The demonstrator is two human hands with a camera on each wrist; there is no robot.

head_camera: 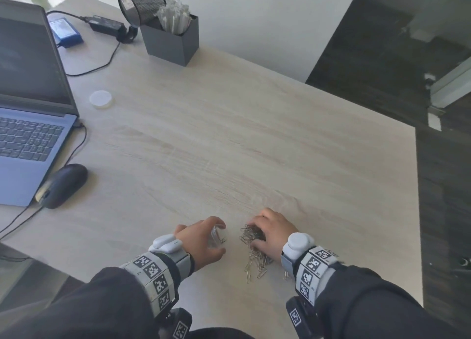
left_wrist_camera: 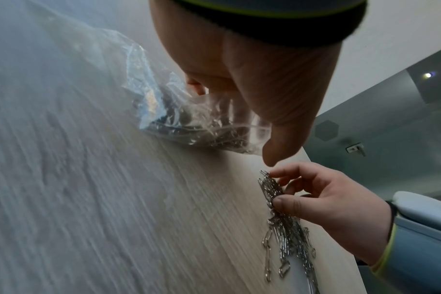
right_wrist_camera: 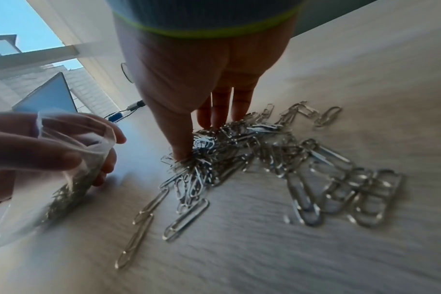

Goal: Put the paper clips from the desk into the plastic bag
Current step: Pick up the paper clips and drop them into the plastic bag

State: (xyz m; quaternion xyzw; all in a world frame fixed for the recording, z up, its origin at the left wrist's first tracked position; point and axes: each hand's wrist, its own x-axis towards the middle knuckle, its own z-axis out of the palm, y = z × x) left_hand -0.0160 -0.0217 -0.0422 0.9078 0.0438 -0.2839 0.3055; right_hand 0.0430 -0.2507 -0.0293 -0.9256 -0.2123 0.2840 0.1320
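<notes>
On counter point(head_camera: 254, 140), my R hand point(head_camera: 274, 233) fingers clamped on paper clips point(head_camera: 254, 252); L hand point(head_camera: 204, 240) fingers grip plastic bag point(head_camera: 215, 238). Lift small bunch, keep bag mouth wide & close.

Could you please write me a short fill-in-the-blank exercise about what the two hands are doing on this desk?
1. The left hand holds a clear plastic ____.
2. The right hand gathers silver metal paper clips lying on the pale wooden ____.
3. The clear bag already contains some ____.

Missing words: bag; desk; paper clips
</notes>
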